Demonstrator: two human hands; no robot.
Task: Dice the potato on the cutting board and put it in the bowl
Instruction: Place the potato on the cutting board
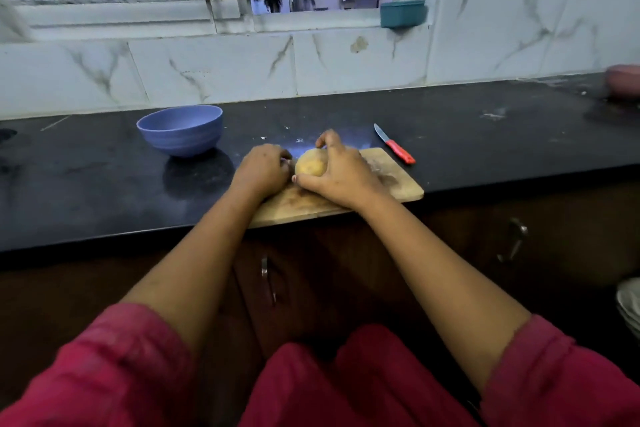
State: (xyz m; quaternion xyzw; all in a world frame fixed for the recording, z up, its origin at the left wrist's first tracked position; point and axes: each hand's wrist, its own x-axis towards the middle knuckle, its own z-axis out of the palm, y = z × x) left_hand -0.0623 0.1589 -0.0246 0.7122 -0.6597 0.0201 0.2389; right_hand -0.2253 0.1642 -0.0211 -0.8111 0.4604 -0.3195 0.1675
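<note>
Holding potato (310,165) whole on board (393,182): our right hand (343,177) curls round it, left hand (261,172) curled beside it (grip unclear). Knife (394,148) untouched, bowl (180,139) looks empty; we've all dicing left.

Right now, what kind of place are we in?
Likely a home kitchen: a black counter under a tiled wall, a wooden cutting board with a potato on it, and a knife and bowl nearby.
</note>
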